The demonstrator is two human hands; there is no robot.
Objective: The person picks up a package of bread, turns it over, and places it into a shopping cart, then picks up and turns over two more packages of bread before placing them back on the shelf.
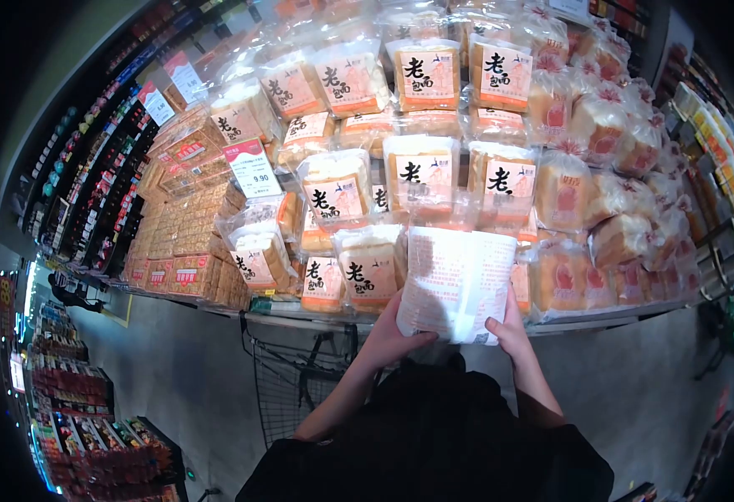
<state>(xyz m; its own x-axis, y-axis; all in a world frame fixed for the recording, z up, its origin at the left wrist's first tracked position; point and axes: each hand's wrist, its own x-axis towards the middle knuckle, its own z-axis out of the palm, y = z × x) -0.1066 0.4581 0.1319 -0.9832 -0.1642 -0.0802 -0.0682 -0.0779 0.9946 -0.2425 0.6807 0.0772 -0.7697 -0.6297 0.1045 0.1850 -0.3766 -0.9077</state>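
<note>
A bag of bread [459, 280] is held up in front of me, its white printed back turned toward my head. My left hand [400, 335] grips its lower left side, the thumb lying across the bottom edge. On the lower right side my right hand [511, 330] closes round it, thumb pressed on the printed face. The fingers of both hands are mostly hidden behind the bag. Just beyond it stand similar bread bags with orange and white labels, among them one bag [369, 268] left of my left hand.
The display stand [584, 315] carries stacked bread bags, clear bags of loaves [563, 188] at right and boxed goods [187, 222] at left. A price sign [252, 167] stands among them. A wire shopping cart [287, 376] is at my left. Stocked shelves [91, 184] rise further left.
</note>
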